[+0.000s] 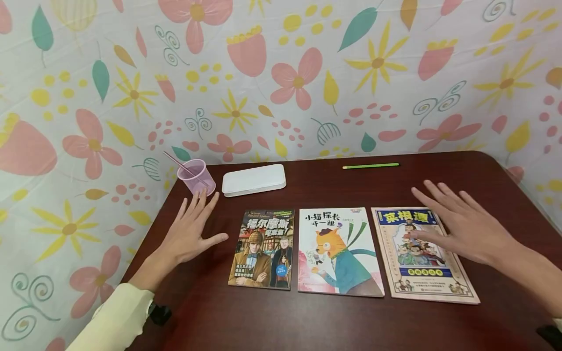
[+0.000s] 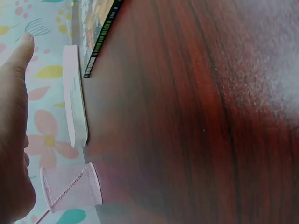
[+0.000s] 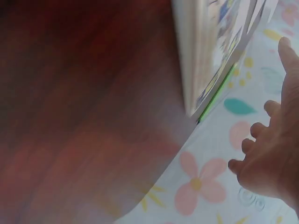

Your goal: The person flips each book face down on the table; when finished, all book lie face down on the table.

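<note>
My left hand (image 1: 188,235) hovers with spread fingers over the table's left side, between the pink mesh pen cup (image 1: 198,178) and a detective book (image 1: 262,249). Nothing is in it. On the right, my right hand (image 1: 467,229) is held with fingers spread above a cream and blue book (image 1: 423,256), covering part of its right edge, and it holds nothing. Between these two books lies a white picture book (image 1: 339,253) with an orange cat on its cover. The left wrist view shows the pen cup (image 2: 72,186) beyond the left hand.
A white flat case (image 1: 254,179) lies right of the pen cup, which has a pink stick in it. Farther back, a green pencil (image 1: 371,166) lies near the rear edge of the dark wooden table (image 1: 325,321). A flowered cloth (image 1: 281,73) hangs behind.
</note>
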Available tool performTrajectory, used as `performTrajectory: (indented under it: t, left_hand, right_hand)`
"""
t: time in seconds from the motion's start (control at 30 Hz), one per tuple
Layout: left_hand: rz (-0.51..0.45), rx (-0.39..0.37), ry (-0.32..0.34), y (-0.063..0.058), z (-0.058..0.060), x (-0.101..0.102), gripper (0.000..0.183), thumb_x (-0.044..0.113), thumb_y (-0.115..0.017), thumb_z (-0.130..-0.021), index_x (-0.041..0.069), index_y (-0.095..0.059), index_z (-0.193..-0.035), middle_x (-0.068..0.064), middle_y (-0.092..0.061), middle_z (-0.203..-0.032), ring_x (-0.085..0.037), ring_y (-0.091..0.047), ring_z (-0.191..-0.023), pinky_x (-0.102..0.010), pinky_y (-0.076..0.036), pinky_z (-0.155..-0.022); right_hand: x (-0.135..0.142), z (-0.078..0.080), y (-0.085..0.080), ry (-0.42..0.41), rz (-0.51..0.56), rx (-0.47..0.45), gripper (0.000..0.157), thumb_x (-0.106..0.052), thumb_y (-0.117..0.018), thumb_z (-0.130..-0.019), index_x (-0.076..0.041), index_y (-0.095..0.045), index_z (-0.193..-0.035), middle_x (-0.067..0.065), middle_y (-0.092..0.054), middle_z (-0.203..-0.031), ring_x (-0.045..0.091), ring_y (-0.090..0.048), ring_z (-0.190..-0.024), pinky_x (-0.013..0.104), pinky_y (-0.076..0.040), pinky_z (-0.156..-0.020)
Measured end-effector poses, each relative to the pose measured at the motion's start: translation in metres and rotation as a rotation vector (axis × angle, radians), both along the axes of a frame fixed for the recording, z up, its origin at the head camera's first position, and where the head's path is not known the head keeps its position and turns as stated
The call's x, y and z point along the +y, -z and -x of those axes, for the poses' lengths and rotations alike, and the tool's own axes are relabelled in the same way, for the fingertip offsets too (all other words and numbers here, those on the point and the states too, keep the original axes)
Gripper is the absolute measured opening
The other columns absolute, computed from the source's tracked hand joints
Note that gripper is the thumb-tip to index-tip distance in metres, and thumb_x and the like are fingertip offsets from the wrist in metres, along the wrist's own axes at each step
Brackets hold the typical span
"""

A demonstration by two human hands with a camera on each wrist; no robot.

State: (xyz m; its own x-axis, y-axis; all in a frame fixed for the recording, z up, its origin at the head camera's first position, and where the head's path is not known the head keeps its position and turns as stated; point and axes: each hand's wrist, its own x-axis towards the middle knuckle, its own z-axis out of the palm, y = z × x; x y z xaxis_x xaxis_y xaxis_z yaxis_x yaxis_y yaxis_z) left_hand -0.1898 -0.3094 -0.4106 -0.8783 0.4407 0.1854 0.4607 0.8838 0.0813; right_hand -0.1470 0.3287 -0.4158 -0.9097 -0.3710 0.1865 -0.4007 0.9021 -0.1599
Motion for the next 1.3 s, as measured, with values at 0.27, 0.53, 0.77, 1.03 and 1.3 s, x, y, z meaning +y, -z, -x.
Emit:
performTrajectory:
  t: [0.27, 0.53, 0.77, 1.03, 1.3]
  left_hand:
    - [-0.315, -0.261, -0.005, -0.003, -0.008, -0.002, 0.123, 0.039, -0.087, -0.09, 0.031, 0.006, -0.171, -0.003, 0.007, -0.178, -0.035, 0.006, -0.163, -0.068, -0.009, -0.125]
    - [-0.512, -0.423, -0.012, 0.003, -0.028, 0.004, 0.129, 0.028, -0.09, -0.089, 0.033, 0.01, -0.17, -0.007, 0.005, -0.178, -0.038, 0.0, -0.163, -0.073, -0.02, -0.12]
    - [-0.546, -0.49, -0.021, 0.016, -0.044, 0.01, 0.128, 0.032, -0.091, -0.087, 0.023, 0.004, -0.172, -0.012, -0.001, -0.178, -0.039, -0.01, -0.162, -0.066, -0.021, -0.123]
    - [-0.544, -0.535, -0.016, 0.033, -0.061, 0.016, 0.128, 0.041, -0.091, -0.085, 0.014, -0.001, -0.172, -0.012, -0.007, -0.177, -0.033, -0.012, -0.162, -0.062, -0.022, -0.124]
    - [-0.476, -0.525, -0.058, 0.043, -0.075, 0.027, 0.123, 0.057, -0.086, -0.084, 0.015, -0.012, -0.172, -0.01, -0.015, -0.176, -0.035, -0.014, -0.161, -0.063, -0.025, -0.123]
  right_hand:
    - [-0.054, 0.029, -0.011, -0.23, 0.276, -0.154, 0.112, -0.045, -0.087, -0.089, -0.018, -0.017, -0.172, 0.013, -0.017, -0.177, 0.034, -0.012, -0.163, 0.031, -0.002, -0.129]
    - [-0.116, 0.056, -0.012, -0.384, 0.39, -0.396, 0.116, -0.047, -0.087, -0.087, -0.014, -0.017, -0.172, 0.018, -0.013, -0.176, 0.047, -0.02, -0.158, 0.069, -0.031, -0.118]
    - [-0.164, 0.082, -0.002, -0.427, 0.416, -0.509, 0.11, -0.037, -0.09, -0.087, -0.01, -0.023, -0.17, 0.018, -0.024, -0.174, 0.046, -0.041, -0.148, 0.064, -0.045, -0.109]
    - [-0.206, 0.108, 0.008, -0.48, 0.474, -0.57, 0.103, -0.026, -0.092, -0.086, -0.005, -0.032, -0.167, 0.013, -0.033, -0.171, 0.037, -0.029, -0.158, 0.061, -0.038, -0.118]
    - [-0.238, 0.121, 0.015, -0.485, 0.515, -0.638, 0.085, -0.011, -0.085, -0.09, 0.001, -0.04, -0.161, 0.017, -0.041, -0.165, 0.036, -0.037, -0.153, 0.051, -0.046, -0.113]
